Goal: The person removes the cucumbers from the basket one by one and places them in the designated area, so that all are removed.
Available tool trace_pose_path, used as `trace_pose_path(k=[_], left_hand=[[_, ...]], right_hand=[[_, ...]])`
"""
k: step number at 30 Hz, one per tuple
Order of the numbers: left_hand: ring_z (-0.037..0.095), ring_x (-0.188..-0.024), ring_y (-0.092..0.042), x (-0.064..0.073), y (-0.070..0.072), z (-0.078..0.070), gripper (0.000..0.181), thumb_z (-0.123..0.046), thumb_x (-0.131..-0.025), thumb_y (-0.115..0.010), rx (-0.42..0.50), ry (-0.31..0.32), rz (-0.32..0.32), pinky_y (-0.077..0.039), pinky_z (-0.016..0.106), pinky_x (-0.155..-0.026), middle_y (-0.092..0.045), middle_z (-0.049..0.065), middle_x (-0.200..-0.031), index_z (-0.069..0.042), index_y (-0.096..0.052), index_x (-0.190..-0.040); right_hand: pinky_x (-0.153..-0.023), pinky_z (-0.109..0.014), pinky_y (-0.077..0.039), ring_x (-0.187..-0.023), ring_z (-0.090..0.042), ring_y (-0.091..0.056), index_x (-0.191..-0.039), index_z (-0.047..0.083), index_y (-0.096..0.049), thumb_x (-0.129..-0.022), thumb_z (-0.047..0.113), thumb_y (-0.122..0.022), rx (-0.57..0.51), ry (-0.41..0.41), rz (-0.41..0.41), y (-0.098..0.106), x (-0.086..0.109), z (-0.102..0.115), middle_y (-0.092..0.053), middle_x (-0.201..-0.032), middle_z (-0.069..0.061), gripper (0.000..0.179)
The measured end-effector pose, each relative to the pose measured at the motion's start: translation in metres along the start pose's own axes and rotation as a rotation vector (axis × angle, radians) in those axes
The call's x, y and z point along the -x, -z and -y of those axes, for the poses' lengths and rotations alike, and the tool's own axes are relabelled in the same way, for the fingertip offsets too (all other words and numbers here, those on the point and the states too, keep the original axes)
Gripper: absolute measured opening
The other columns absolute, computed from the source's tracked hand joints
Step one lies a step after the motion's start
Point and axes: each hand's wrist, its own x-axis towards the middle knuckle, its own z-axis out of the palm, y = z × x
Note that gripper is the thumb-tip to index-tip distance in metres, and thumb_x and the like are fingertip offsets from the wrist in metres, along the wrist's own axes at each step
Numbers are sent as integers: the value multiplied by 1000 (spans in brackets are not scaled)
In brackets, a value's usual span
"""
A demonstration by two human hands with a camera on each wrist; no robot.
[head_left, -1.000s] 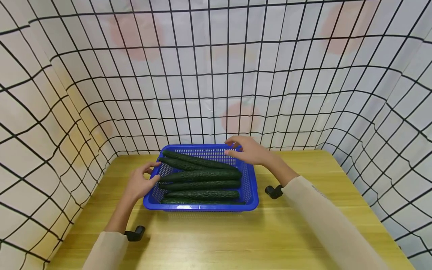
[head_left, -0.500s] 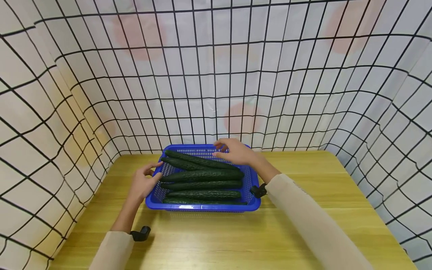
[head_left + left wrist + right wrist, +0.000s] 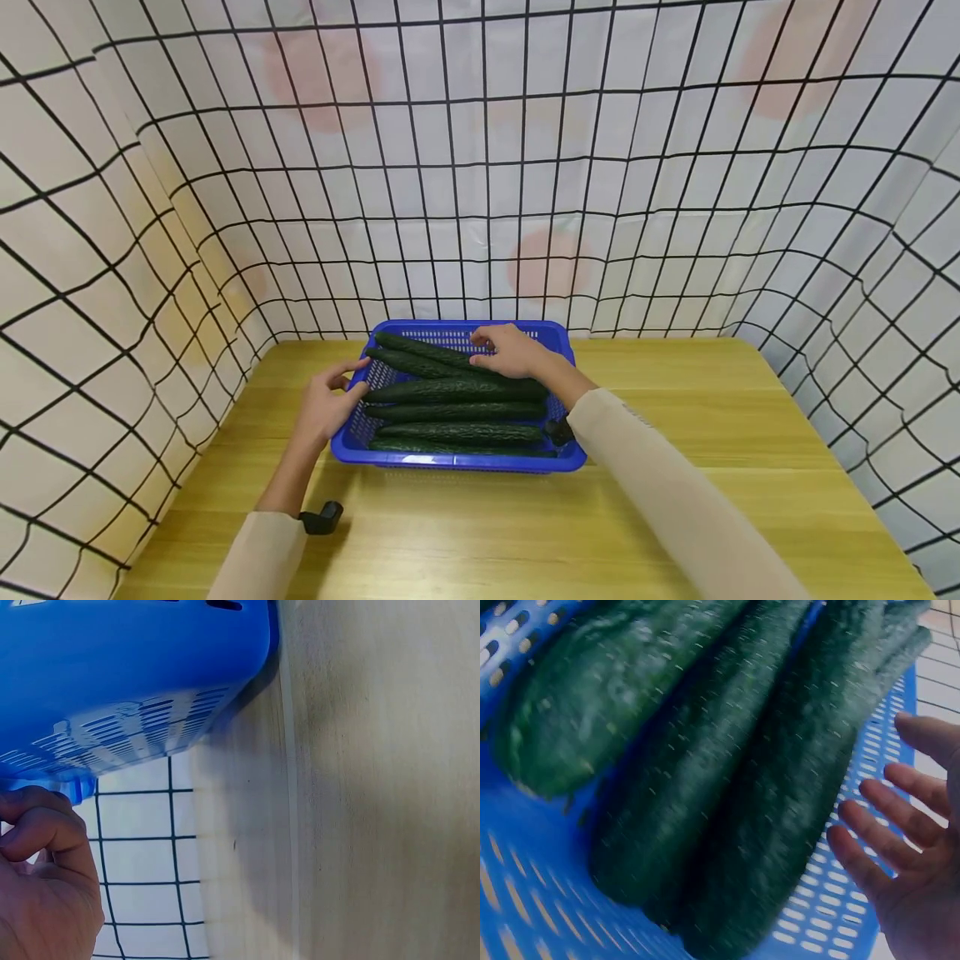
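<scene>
A blue plastic basket (image 3: 457, 461) holds several long dark-green cucumbers (image 3: 457, 412) lying side by side, with two at the back slanting. My left hand (image 3: 327, 406) grips the basket's left rim, its thumb and fingers at the edge; the left wrist view shows bent fingers (image 3: 52, 832) by the blue rim, their tips partly hidden. My right hand (image 3: 513, 353) reaches over the basket's back right part, above the slanting cucumbers. In the right wrist view its fingers (image 3: 877, 840) are spread beside a cucumber (image 3: 780, 802), and nothing is held.
The basket stands on a wooden table (image 3: 450, 533). Black wire mesh (image 3: 480, 221) in front of white sheeting rises behind the table and along both sides. A small black device (image 3: 322, 518) is strapped to the left wrist.
My right hand has moved left and down, from the basket's back right corner to over the rear cucumbers. The left hand stays at the left rim.
</scene>
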Motion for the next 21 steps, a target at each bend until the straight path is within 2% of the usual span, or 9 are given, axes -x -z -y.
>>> trace_pose_path(k=[6, 12, 15, 21], left_hand=[[14, -56, -45, 0, -1, 1, 40, -21, -93, -71, -12, 1, -13, -36, 25, -48, -59, 6, -82, -26, -72, -132], [20, -74, -52, 0, 0, 1, 41, -21, -94, -71, 6, 0, -19, -41, 26, -51, -58, 8, -83, -22, -71, -134], [22, -78, -52, 1, -1, 1, 41, -21, -93, -71, 20, 6, -25, -42, 26, -52, -58, 8, -84, -21, -71, -134], [22, -79, -51, 0, -3, 2, 40, -22, -94, -71, 23, 13, -26, -40, 26, -53, -57, 7, -85, -22, -71, -134]], right_hand=[[-114, -48, -44, -139, -30, -54, -149, 6, -53, -106, 34, -59, 31, -51, 60, -14, -2, -1, -57, -149, -13, 52], [-117, -47, -42, -141, -31, -51, -151, 4, -50, -107, 34, -56, 47, -72, 78, -18, -3, 0, -55, -151, -15, 54], [-120, -49, -37, -147, -33, -44, -152, 4, -49, -108, 35, -54, 71, -76, 83, -19, -5, -1, -50, -154, -17, 54], [-124, -52, -29, -154, -36, -31, -153, 13, -50, -108, 37, -52, 81, -59, 106, -21, -3, -2, -46, -158, -15, 51]])
